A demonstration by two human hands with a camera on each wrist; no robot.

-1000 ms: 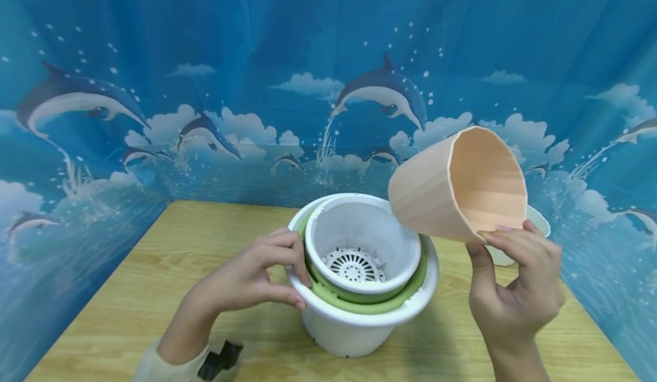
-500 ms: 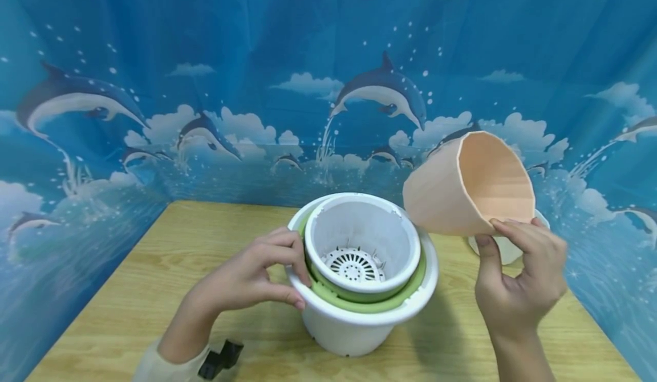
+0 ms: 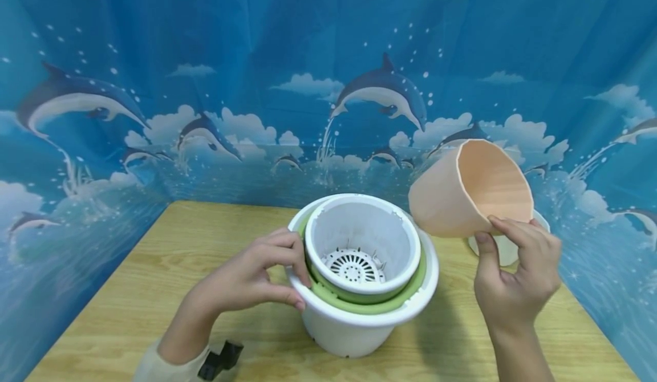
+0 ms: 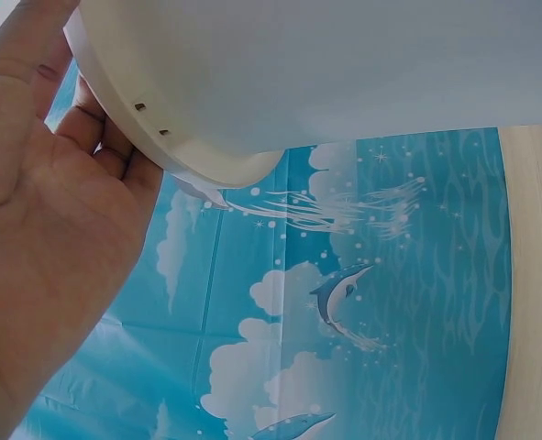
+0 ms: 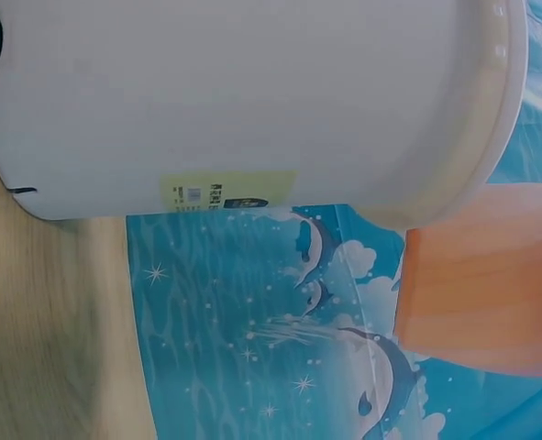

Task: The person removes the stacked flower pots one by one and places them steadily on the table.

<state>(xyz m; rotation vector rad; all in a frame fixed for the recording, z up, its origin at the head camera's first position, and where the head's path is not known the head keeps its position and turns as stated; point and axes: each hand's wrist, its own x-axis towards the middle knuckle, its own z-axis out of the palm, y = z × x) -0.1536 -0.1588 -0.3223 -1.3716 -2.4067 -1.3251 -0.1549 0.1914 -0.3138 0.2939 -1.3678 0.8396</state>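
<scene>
A large white flower pot [image 3: 349,336] stands upright on the table, with a green pot [image 3: 354,302] nested in it. Inside the green one sits a smaller white pot [image 3: 354,222] with a slotted bottom. My left hand [image 3: 251,276] grips the near left of the large pot's rim, thumb outside; the left wrist view shows this hand [image 4: 60,220] at the rim's underside. Tilted in the air to the right, its mouth toward me, is a faceted peach pot [image 3: 436,199]. My right hand [image 3: 518,273] pinches its lower rim between thumb and fingers.
A pale container [image 3: 508,251] stands on the wooden table [image 3: 246,336] behind my right hand, mostly hidden. A blue dolphin-print curtain [image 3: 246,74] encloses the back and sides. A label [image 5: 225,192] shows on the large pot in the right wrist view.
The peach pot in my right hand has shifted right and a little down, away from the nested pots. My left hand and the nested pots stay in place.
</scene>
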